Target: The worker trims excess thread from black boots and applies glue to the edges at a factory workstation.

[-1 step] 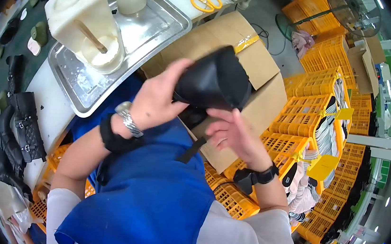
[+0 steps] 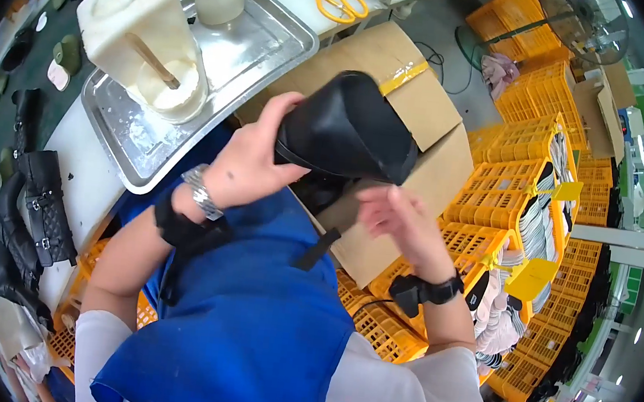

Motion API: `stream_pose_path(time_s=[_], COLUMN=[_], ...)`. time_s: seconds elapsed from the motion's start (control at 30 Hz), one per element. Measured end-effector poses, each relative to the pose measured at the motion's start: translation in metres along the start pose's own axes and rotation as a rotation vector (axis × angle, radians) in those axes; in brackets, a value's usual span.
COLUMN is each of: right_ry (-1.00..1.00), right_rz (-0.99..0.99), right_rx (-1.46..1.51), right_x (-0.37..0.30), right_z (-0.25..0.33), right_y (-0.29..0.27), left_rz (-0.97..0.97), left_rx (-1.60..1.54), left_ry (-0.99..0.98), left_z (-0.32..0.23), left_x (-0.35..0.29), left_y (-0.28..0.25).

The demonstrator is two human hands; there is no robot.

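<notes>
Below us is an open cardboard box (image 2: 425, 118), and above it the black leather-look upper (image 2: 337, 128), which we judge light, supple yet springy enough to keep its hollow curve, slightly slick and easily creased. Our left hand's (image 2: 247, 162) grip pinches its left edge between thumb and fingers — a sounder hold, we think, than squeezing the middle. Our right hand's (image 2: 406, 224) grip is loosely spread by the lower right corner — whether touching, we can't quite tell.
</notes>
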State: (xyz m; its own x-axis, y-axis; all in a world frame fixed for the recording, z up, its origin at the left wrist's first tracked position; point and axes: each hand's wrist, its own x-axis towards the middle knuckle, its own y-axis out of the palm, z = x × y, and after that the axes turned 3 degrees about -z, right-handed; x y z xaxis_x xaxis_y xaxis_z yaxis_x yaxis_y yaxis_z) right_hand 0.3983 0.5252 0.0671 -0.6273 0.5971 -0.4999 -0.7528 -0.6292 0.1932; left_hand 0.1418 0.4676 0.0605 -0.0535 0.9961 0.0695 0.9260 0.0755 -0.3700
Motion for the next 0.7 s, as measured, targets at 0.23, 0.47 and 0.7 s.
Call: stream_pose_path(time_s=[0.23,0.47,0.7], right_ry=[-0.601,-0.260,-0.348], right_rz=[-0.251,-0.320,-0.360], right_rx=[-0.500,-0.628,-0.323], right_x=[0.033,0.060,0.068], right_z=[-0.008,-0.082,-0.083], right_y=[-0.027,-0.057,-0.075], left_rz=[0.528,0.624,0.559], left_rx=[-0.793,-0.300,0.156], left_ry=[-0.605,-0.373,-0.142], left_z=[0.064,0.068,0.039], left_x=[0.004,0.017,0.026], left_y=[-0.016,0.017,0.015])
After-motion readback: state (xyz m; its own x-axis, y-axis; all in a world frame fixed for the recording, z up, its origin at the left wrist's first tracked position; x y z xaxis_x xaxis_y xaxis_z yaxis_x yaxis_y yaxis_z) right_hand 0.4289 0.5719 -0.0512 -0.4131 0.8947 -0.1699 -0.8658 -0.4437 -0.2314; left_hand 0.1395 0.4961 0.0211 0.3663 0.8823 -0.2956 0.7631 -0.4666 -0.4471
